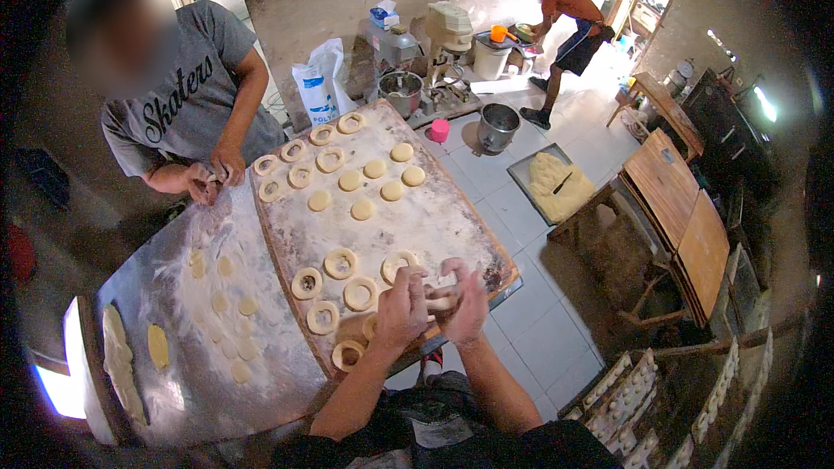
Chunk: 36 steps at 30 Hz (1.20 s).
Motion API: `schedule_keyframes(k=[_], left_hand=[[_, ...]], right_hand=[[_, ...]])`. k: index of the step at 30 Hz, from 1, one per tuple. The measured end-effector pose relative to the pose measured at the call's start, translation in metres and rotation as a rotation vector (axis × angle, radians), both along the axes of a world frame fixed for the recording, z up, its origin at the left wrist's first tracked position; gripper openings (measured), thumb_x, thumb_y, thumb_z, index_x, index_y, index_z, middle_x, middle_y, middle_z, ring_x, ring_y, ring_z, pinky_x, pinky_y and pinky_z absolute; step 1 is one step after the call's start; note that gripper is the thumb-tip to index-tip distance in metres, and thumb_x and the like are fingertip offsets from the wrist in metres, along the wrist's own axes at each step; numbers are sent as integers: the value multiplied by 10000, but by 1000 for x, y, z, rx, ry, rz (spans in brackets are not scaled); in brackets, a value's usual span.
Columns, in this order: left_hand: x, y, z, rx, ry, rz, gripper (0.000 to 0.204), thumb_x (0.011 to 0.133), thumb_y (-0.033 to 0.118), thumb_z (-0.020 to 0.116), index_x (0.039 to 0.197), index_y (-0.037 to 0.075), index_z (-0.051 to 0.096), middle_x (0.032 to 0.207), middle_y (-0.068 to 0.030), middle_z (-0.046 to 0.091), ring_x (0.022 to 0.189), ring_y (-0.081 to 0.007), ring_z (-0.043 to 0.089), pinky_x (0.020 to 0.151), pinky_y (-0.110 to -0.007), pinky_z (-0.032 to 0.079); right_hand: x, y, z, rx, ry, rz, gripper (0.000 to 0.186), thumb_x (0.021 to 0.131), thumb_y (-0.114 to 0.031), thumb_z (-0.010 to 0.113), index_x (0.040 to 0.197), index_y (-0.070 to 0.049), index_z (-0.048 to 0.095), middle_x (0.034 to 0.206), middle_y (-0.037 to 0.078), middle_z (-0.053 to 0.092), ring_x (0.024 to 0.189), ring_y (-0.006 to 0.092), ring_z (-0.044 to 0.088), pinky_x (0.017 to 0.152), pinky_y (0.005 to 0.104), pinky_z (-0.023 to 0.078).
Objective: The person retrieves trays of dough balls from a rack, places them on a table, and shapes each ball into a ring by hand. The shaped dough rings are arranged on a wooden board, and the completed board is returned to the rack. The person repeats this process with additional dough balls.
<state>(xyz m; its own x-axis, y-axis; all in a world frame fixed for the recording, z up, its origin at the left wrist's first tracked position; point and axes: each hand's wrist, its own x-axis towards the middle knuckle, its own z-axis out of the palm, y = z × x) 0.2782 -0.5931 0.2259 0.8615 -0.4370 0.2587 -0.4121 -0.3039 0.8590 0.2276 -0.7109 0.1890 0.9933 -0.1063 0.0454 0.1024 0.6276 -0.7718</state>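
Observation:
My left hand (403, 306) and my right hand (466, 302) are raised together over the near right corner of a floured wooden board (408, 230). Both are closed on a pale piece of dough (442, 300) held between them. My fingers cover much of it, so its full shape is hidden. Beside my left hand lie several dough rings (360, 293), one of them (398, 265) partly behind my fingers. Farther up the board are several round dough discs (362, 209), with more rings (330, 159) at the far left.
A floured metal tabletop (287, 339) adjoins the board, bearing dough discs and strips. Across it, a co-worker's hands (215, 178) pinch something small. On the floor stand a metal pot (498, 128) and a tray of dough (547, 187) with a knife. Dough-filled racks (625, 399) stand at right.

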Motion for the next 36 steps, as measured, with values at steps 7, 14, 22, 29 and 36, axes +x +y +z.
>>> schedule_keyframes(k=[7,14,22,29,36], left_hand=[[-7,-49,-20,41,-48,-87,305,962,235,594,1203,109,455,881,-197,691,795,-444,678,642,-538,520],[-2,-88,-8,364,388,-102,422,1043,415,401,1291,86,491,1059,-294,662,1011,-480,643,846,-573,492],[26,-62,-20,780,-161,-167,583,941,369,605,1392,25,470,1189,-251,564,1100,-435,585,925,-586,454],[32,-34,-12,620,-124,-340,515,881,168,630,1355,20,495,1169,-255,554,1116,-416,567,957,-552,427],[4,103,-24,317,-170,-54,539,848,184,669,1337,20,513,1173,-266,572,1099,-433,582,897,-546,468]], right_hand=[[-22,-43,-10,-683,-60,-581,475,984,-242,568,1405,-74,423,947,101,678,874,182,642,722,268,511],[-10,-75,0,-967,394,-454,580,1009,-336,502,1489,-31,384,1213,135,605,1135,230,566,967,397,442],[-18,-79,-9,-1715,491,-472,934,777,-322,762,1524,-34,282,1270,254,594,1161,395,584,936,510,449],[-6,-45,-30,-1682,640,-530,901,698,-147,798,1478,-14,368,1312,226,573,1208,404,550,1038,493,424],[-14,79,10,-1807,435,-627,482,847,-113,686,1301,-10,565,1171,250,648,1034,413,641,904,460,502]])
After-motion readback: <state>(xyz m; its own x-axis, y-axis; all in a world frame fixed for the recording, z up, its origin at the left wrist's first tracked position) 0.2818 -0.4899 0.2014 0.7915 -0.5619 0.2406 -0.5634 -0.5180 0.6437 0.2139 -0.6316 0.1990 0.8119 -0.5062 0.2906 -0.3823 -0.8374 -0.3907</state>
